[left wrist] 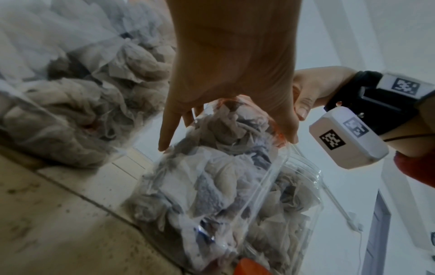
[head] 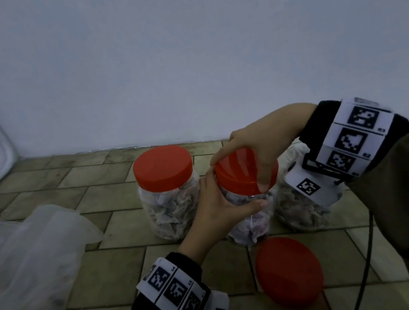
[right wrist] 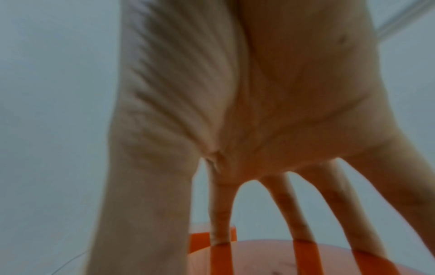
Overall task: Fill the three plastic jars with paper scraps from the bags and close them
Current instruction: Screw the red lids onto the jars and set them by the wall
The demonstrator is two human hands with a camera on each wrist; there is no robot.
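Note:
Three clear plastic jars stuffed with paper scraps stand on the tiled floor. The left jar (head: 169,203) wears its red lid (head: 162,167). My left hand (head: 221,204) wraps around the neck of the middle jar (head: 249,224), seen close up as the middle jar (left wrist: 223,186) in the left wrist view. My right hand (head: 254,145) grips a red lid (head: 239,173) from above, fingers spread round the lid's rim (right wrist: 294,258), and the lid sits tilted on that jar. The right jar (head: 301,209) stands without a lid, partly behind my right wrist. A loose red lid (head: 289,271) lies in front.
A crumpled clear plastic bag (head: 27,261) lies on the floor at the left. A white wall (head: 186,66) rises just behind the jars. A thin dark cable (head: 368,258) runs along the floor at the right.

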